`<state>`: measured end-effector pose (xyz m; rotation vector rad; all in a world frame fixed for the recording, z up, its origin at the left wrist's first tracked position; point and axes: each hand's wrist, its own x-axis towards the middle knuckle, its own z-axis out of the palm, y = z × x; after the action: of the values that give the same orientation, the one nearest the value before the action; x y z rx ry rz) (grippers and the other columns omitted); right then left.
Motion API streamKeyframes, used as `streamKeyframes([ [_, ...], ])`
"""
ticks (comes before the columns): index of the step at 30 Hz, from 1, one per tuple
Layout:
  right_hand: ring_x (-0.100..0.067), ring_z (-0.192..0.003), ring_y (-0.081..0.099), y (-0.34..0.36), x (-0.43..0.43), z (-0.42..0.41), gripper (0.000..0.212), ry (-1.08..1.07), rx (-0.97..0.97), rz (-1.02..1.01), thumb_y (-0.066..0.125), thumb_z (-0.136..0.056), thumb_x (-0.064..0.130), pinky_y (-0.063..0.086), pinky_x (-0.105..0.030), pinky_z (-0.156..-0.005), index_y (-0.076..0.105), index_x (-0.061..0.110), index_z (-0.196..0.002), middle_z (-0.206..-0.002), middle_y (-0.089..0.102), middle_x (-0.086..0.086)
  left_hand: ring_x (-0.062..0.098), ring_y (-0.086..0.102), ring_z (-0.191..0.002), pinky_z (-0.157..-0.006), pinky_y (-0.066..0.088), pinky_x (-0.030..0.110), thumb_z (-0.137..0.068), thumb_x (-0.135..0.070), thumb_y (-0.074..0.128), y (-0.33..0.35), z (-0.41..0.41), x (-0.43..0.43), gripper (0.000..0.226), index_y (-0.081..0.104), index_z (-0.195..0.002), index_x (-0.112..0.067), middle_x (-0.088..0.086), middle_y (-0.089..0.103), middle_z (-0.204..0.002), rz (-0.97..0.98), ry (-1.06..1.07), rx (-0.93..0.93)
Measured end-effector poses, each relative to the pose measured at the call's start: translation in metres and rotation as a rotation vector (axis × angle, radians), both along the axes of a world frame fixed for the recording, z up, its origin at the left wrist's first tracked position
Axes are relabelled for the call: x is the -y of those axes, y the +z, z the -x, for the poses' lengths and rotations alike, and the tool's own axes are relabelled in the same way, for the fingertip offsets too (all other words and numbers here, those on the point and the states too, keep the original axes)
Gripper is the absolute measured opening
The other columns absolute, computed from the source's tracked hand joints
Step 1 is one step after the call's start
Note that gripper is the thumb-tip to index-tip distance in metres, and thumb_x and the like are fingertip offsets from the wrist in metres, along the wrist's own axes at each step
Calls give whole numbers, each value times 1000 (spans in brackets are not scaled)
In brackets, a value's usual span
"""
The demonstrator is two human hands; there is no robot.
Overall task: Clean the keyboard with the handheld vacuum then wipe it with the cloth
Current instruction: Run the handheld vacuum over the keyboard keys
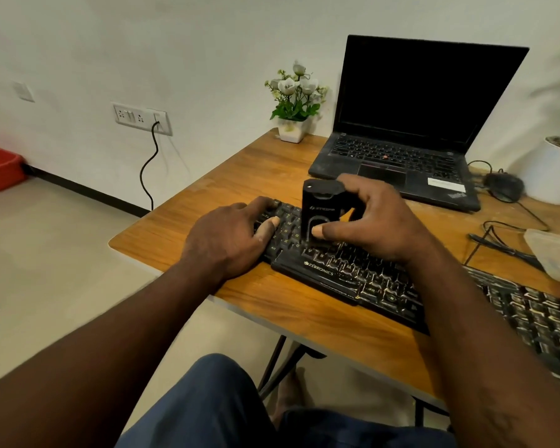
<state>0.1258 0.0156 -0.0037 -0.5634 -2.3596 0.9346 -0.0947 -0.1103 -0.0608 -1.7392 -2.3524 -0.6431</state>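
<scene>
We should hold the handheld vacuum (320,210) upright, nozzle low on the keyboard (343,273), and sweep row by row. At the frame's centre our right hand (374,221) wraps the vacuum atop the keyboard; just left, our left hand (227,240) rests on the keyboard's end, holding nothing. The pale bundle (555,255) at right may be the cloth.

The keyboard (337,270) lies on the table (223,182), along its near edge. The vacuum (317,205) stands on the keys. The left hand (230,237) rests on the keyboard's left end, and the right hand (375,221) holds the vacuum from the right. Behind is the laptop (401,150), with a plant (295,101) to its left and a mouse (505,185) to its right.
</scene>
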Motion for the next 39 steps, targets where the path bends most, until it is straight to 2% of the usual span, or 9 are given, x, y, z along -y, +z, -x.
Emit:
streamKeyframes([
  [2,-15,-89,68,-4,4,5,37,19,40,-23,91,-75,25,60,-42,-80,70,32,-104,-95,72,7,24,62,-101,-73,41,37,-103,-64,25,0,0,0,50,38,-146,-42,2,69,-116,9,-1,1],
  [6,-9,-87,68,-1,-2,1,41,-200,40,-135,91,-75,30,60,-38,-77,66,27,-107,-97,72,8,24,62,-106,-75,43,37,-103,-65,25,-1,-1,1,50,38,-147,-43,3,68,-121,12,0,4],
  [10,-11,-87,71,-4,7,4,41,3,62,36,90,-76,25,62,-34,-73,67,29,-109,-97,73,7,25,62,-106,-75,43,38,-103,-64,25,0,0,0,50,38,-147,-42,3,68,-122,20,9,-4],
  [14,-10,-88,67,-5,2,7,42,-290,63,-212,88,-77,34,61,-40,-78,63,27,-110,-101,70,9,24,61,-104,-73,41,37,-103,-65,25,-1,0,-1,51,38,-147,-43,2,68,-121,24,8,3],
  [19,-16,-85,71,-8,11,10,37,-36,18,-32,91,-76,29,60,-40,-70,65,29,-104,-94,73,5,27,63,-103,-76,48,40,-103,-64,26,-1,0,1,48,40,-143,-43,4,69,-117,16,3,3],
  [24,-9,-85,67,-8,7,14,42,-275,43,-218,87,-77,36,61,-40,-72,62,25,-108,-99,70,8,25,63,-104,-78,49,40,-102,-66,24,-3,2,-1,49,38,-144,-44,2,69,-120,9,3,1],
  [29,-11,-84,70,-7,13,11,38,-74,34,-51,89,-77,33,62,-40,-73,63,34,-105,-96,72,9,25,62,-102,-75,47,39,-101,-67,23,-3,3,-2,50,37,-143,-44,2,69,-116,15,-3,-5],
  [34,-12,-89,67,-7,7,15,43,-347,54,-253,87,-78,34,60,-35,-71,61,25,-111,-103,69,9,24,63,-103,-80,50,41,-101,-69,22,-3,3,-1,52,37,-144,-44,1,69,-119,20,2,13],
  [39,-11,-82,67,-9,12,14,39,-173,39,-95,87,-77,36,62,-39,-69,62,31,-107,-95,69,8,23,62,-104,-75,44,38,-101,-68,24,-2,3,-1,51,37,-145,-45,0,69,-119,15,2,6],
])
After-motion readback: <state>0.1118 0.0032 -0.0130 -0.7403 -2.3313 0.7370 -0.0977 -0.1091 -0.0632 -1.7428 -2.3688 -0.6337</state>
